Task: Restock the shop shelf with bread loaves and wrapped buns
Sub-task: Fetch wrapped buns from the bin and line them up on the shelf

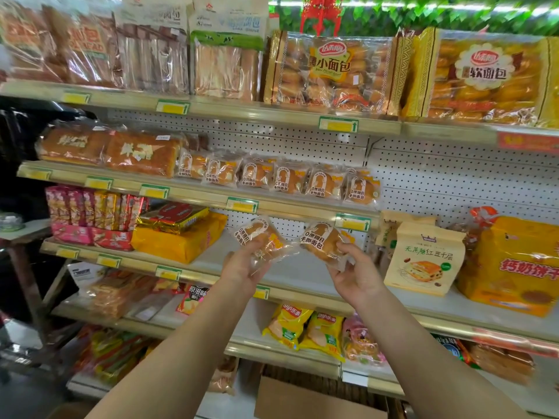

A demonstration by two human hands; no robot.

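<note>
- At the shelf front, head view, we hold one wrapped bun in each hand, both raised before the bare stretch of the third shelf [302, 269].
- Our left hand [242, 267] grips the left bun [261, 240] from below, fingers curled round its lower wrapper edge; the bun tilts, its long axis running up and to the left.
- Our right hand [354, 272] pinches the right bun [322, 241] by its lower right corner, thumb and fingers closed on the wrapper; its long axis leans up and to the left as well.
- The two buns sit just beside each other and do not touch.
- The row of matching buns [281, 178] stands on the second shelf [199, 193], directly above and beyond both hands, and runs left to right beside two bread loaves [112, 151].
- We judge that the coming move is an upward, forward reach to that row; the right hand is nearer its open right end, beside the last bun [361, 189].
- A yellow pack [181, 240] lies left of the hands, a paper bag [423, 264] right.
</note>
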